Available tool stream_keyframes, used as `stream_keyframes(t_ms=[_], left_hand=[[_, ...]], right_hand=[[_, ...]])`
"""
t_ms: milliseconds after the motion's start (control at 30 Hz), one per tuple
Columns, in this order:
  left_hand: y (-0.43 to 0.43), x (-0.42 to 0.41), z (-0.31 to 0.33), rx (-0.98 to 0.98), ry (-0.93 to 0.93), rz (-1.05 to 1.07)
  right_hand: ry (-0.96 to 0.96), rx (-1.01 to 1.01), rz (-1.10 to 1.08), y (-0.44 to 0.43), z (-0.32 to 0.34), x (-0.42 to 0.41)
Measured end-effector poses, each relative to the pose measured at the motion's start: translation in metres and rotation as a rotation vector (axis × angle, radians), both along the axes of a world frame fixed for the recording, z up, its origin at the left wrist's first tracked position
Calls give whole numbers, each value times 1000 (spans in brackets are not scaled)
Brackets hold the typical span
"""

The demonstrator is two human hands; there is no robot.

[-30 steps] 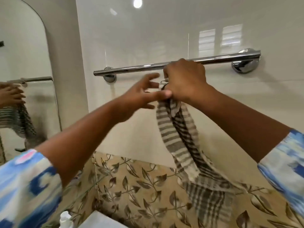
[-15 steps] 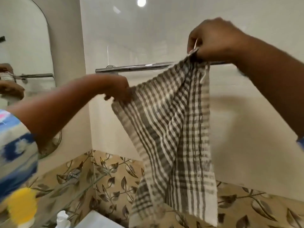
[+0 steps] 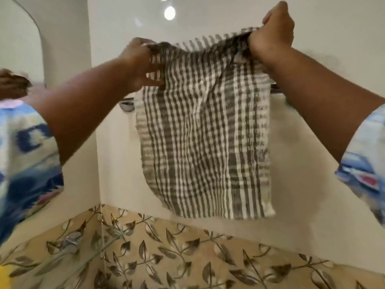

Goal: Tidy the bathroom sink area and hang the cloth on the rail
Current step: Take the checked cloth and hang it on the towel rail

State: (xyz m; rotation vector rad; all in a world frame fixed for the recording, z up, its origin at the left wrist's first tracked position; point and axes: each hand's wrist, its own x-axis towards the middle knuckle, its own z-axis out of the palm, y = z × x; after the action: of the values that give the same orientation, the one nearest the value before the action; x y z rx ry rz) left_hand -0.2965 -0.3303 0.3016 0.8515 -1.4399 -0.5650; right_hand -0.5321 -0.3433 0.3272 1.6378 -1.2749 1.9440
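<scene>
A grey-and-white checked cloth (image 3: 206,138) hangs spread out flat in front of the wall. My left hand (image 3: 139,59) grips its top left corner. My right hand (image 3: 273,32) grips its top right corner, held a little higher. The chrome rail (image 3: 127,104) runs along the wall behind the cloth; only its left mount and a short piece by my right forearm show, the remainder is hidden by the cloth. The cloth's top edge is above the rail's level.
A mirror (image 3: 18,49) with an arched edge fills the left wall and reflects a hand. Leaf-patterned tiles (image 3: 187,257) run below the white wall. A glass shelf (image 3: 79,249) with a chrome bracket sits at the lower left, with something yellow at the corner.
The cloth has gone from bunched near the rail to fully spread. My left hand rose to the top left corner and both hands lifted the cloth higher.
</scene>
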Motion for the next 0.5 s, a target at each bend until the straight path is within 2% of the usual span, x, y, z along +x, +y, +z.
stream_keyframes(t_ms=[33,100,233,400,500], left_hand=[[-6,-2,-2,-8,27,-12],[-19,-9,-8,-31,-111,25],[-39,-14,-18,-17,-364,155],[-48,5,-22,20,-618,287],[-51,10,-22,30,-695,463]], right_hand=[[-21,-15,11,-6,-1,0],[61,-57,-21,-12,-9,3],[439,-15,18,-12,-19,6],[849,305,104,-1,-31,8],[865,486,186,5,-33,10]])
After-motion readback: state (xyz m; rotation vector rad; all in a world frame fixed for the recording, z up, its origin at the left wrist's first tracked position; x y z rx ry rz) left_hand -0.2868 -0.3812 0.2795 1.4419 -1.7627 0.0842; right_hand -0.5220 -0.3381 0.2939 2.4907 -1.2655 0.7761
